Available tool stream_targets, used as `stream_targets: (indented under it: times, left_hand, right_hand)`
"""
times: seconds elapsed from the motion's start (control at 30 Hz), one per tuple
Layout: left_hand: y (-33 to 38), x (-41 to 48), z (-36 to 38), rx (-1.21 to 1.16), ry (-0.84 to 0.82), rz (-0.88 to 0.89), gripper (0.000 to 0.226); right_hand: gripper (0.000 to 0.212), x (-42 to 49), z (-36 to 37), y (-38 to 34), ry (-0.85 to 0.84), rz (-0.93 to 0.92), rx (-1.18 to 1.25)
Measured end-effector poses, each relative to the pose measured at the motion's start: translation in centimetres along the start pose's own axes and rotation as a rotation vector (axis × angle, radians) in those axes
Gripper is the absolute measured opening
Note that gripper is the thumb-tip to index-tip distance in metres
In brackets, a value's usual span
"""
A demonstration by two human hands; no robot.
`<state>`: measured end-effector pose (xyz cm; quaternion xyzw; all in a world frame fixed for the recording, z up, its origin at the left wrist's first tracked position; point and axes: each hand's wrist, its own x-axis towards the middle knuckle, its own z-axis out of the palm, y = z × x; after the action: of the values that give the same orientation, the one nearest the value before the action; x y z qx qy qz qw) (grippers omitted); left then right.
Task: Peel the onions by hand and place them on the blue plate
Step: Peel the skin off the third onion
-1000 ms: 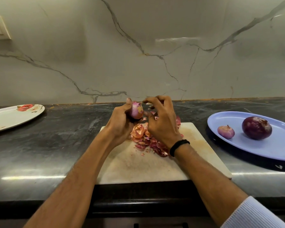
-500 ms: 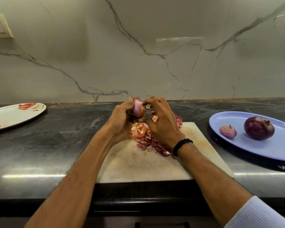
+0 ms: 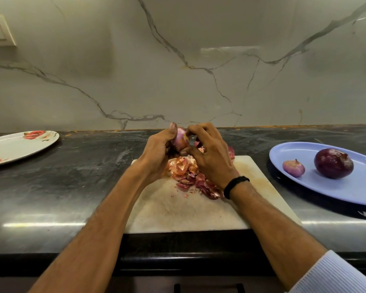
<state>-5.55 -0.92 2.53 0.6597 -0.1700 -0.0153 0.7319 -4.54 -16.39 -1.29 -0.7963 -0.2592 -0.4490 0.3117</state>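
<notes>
Pale, stained stone forms the square cutting board (image 3: 188,212) nearest the person, lying on the dark glossy bench (image 3: 72,187). Just below both hands, on the board, sits a heap of papery orange and purple onion peelings (image 3: 188,172).

Above that heap the left hand (image 3: 156,153) curls round a small pink half-skinned onion (image 3: 179,138), thumb raised along its side, holding it clear of the board. The right hand (image 3: 211,157) meets it from the other side, fingers bent, thumb and forefinger pinching at the skin on the onion's top. The onion looks smooth and pale pink where bared, with a dry tan patch left near the pinch, so I judge this one partly done.

Well off to the right of the right hand lies the oval blue plastic plate (image 3: 347,191), holding a little pale-pink peeled onion (image 3: 293,168) and, just beside it, a big glossy dark-purple onion (image 3: 333,163). Both seem finished. What remains, I judge, is stripping the held onion and carrying it there. Something reddish behind the right hand may be another onion or peel; I cannot tell.

Far left of the left hand rests a white oval plate with red flowers (image 3: 19,149).
</notes>
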Motion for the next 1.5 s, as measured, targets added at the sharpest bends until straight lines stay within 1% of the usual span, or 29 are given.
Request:
stream_targets:
  times: [0.1, 0.17, 0.2, 0.3, 0.37, 0.57, 0.7, 0.77, 0.83, 0.87, 0.97, 1.0, 1.07, 1.13, 1.3, 1.5]
  left_hand:
    - [-0.1, 0.0, 0.0, -0.001, 0.007, 0.016, 0.046]
    - [0.0, 0.1, -0.1, -0.010, -0.001, 0.018, 0.046]
    - [0.0, 0.1, 0.0, -0.016, -0.005, 0.016, 0.046]
    - [-0.1, 0.2, -0.1, -0.005, 0.014, 0.016, 0.047]
    - [-0.2, 0.4, -0.2, 0.003, 0.018, 0.020, 0.050]
    - [-0.2, 0.3, -0.2, 0.020, -0.005, 0.022, 0.058]
    - [-0.2, 0.2, -0.2, 0.039, 0.004, 0.030, 0.056]
    - [-0.3, 0.2, -0.2, 0.051, 0.015, 0.028, 0.055]
    - [-0.4, 0.1, -0.1, 0.042, 0.029, 0.031, 0.053]
    - [-0.3, 0.2, -0.2, 0.032, 0.029, 0.032, 0.050]
    - [-0.3, 0.3, -0.2, -0.011, 0.007, 0.016, 0.046]
    - [-0.3, 0.3, -0.3, -0.014, 0.012, 0.012, 0.046]
    - [-0.5, 0.5, -0.3, 0.006, 0.031, 0.013, 0.047]
    - [-0.7, 0.7, -0.4, 0.018, 0.034, 0.021, 0.049]
    - [-1.0, 0.9, -0.5, 0.027, 0.034, 0.033, 0.053]
    - [-1.2, 1.1, -0.4, 0.055, 0.050, 0.071, 0.046]
  right_hand:
    - [0.011, -0.3, 0.0, -0.4, -0.017, -0.027, -0.023]
    - [0.010, -0.3, 0.0, -0.6, -0.016, -0.028, -0.017]
    - [0.010, -0.3, 0.0, -0.6, -0.010, -0.017, -0.005]
    - [0.026, -0.1, 0.1, -0.6, 0.007, 0.027, 0.032]
    - [0.032, -0.1, 0.1, -0.6, -0.001, 0.026, 0.037]
    - [0.029, -0.1, 0.0, -0.5, 0.005, -0.015, 0.003]
    - [0.031, -0.1, -0.1, -0.3, -0.023, -0.037, -0.040]
    - [0.025, -0.2, -0.1, -0.4, -0.030, -0.050, -0.059]
    - [0.013, -0.3, -0.1, -0.5, -0.032, -0.079, -0.086]
    - [0.010, -0.3, 0.0, -0.7, -0.032, -0.090, -0.089]
    - [0.009, -0.3, 0.1, -0.8, -0.016, -0.063, -0.044]
    - [0.011, -0.2, 0.2, -0.8, -0.006, -0.043, -0.023]
    - [0.024, -0.2, 0.2, -0.6, -0.001, -0.008, -0.003]
    - [0.029, -0.2, 0.2, -0.6, -0.003, -0.012, -0.012]
    - [0.029, -0.2, 0.1, -0.6, 0.006, -0.037, -0.068]
    - [0.031, -0.3, 0.4, -0.6, 0.001, -0.042, -0.074]
